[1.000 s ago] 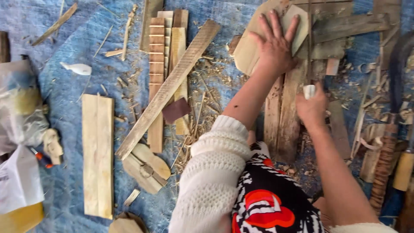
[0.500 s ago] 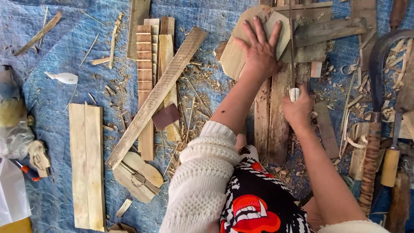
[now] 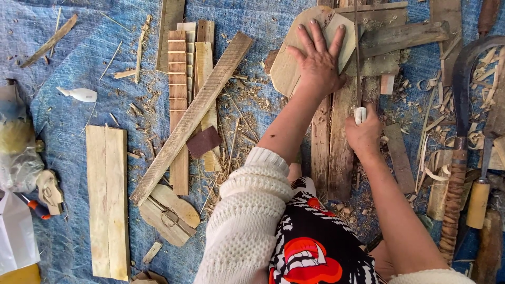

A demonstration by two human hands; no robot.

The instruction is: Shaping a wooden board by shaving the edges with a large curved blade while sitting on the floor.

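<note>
My left hand (image 3: 317, 62) lies flat, fingers spread, pressing a rounded pale wooden cut-out (image 3: 286, 58) onto dark planks (image 3: 341, 142). My right hand (image 3: 364, 134) is closed on the white handle of a thin saw or file (image 3: 357, 52), whose blade runs straight up past the cut-out's right edge. A cream knitted sleeve covers my left arm; my right forearm is bare.
A blue tarp (image 3: 63, 63) is strewn with shavings. A long slat (image 3: 192, 115) lies diagonally over notched strips (image 3: 178, 73). Paired boards (image 3: 108, 200) are at left, a brown block (image 3: 204, 142) mid-frame, a curved sickle (image 3: 463, 105) and wooden-handled tool (image 3: 478, 197) at right.
The blade now reaches farther up past the cut-out, with my right hand still on its handle. The view has shifted slightly. My left hand stays pressed on the cut-out.
</note>
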